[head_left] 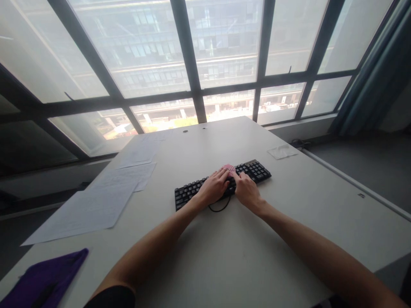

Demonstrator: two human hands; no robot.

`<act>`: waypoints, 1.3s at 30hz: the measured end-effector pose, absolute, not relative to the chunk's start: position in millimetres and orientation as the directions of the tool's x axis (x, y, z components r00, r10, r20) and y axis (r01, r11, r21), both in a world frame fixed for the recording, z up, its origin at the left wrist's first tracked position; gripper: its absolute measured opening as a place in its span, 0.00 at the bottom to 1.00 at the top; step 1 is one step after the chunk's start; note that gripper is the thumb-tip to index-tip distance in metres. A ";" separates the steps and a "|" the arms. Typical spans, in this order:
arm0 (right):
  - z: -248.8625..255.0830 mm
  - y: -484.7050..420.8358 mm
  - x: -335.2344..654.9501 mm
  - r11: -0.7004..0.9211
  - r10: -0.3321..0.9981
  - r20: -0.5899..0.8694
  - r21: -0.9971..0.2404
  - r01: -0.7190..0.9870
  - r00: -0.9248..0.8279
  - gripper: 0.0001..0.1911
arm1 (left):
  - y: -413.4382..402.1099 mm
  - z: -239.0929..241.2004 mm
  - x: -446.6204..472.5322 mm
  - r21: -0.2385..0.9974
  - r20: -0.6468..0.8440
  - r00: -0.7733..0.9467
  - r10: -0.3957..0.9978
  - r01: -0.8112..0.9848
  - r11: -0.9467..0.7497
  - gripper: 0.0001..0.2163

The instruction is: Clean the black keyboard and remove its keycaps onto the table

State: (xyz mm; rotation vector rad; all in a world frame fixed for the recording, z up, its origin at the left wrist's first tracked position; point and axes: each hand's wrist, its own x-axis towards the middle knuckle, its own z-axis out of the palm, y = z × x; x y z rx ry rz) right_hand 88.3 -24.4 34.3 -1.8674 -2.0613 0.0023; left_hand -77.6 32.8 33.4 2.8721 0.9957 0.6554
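A black keyboard (189, 192) lies slantwise on the white table, with a loop of black cable (220, 210) on its near side. On top of its middle keys is a round pink coil (229, 168) with spiral rings; its material is too small to tell. My left hand (214, 184) lies over the keyboard, fingers stretched out flat with the tips on the coil's left side. My right hand (246, 187) is at the coil's near right edge, fingers curled in and the foremost finger touching the rim. What lies under the curled fingers is hidden.
Printed paper sheets (93, 209) overlap along the table's left side. A purple cloth pouch (48, 278) lies at the near left corner. A crumpled white tissue or wrapper (282, 152) is near the right edge. Large windows (224, 51) stand behind the white table (205, 261); a curtain (372, 94) hangs at right.
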 end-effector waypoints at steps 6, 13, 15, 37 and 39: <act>38.0 -22.1 91.3 0.125 0.978 0.195 -0.270 0.955 -0.073 0.28 | 33.1 32.6 -75.8 0.195 0.340 0.708 0.620 0.592 -0.782 0.24; 36.2 -25.8 88.1 0.141 0.964 0.258 -0.268 0.953 -0.070 0.28 | 29.5 41.1 -80.7 0.164 0.339 0.705 0.623 0.608 -0.777 0.21; 35.0 -26.3 87.1 0.151 0.965 0.248 -0.262 0.953 -0.085 0.28 | 29.4 41.0 -81.8 0.152 0.340 0.708 0.619 0.609 -0.779 0.21; 34.8 -39.4 83.7 0.141 0.973 0.219 -0.287 0.947 -0.079 0.25 | 29.3 41.1 -79.3 0.150 0.379 0.738 0.559 0.547 -0.823 0.21; 37.6 -41.5 82.5 0.155 0.965 0.251 -0.291 0.944 -0.081 0.22 | 27.1 44.3 -79.4 0.149 0.384 0.732 0.563 0.553 -0.820 0.21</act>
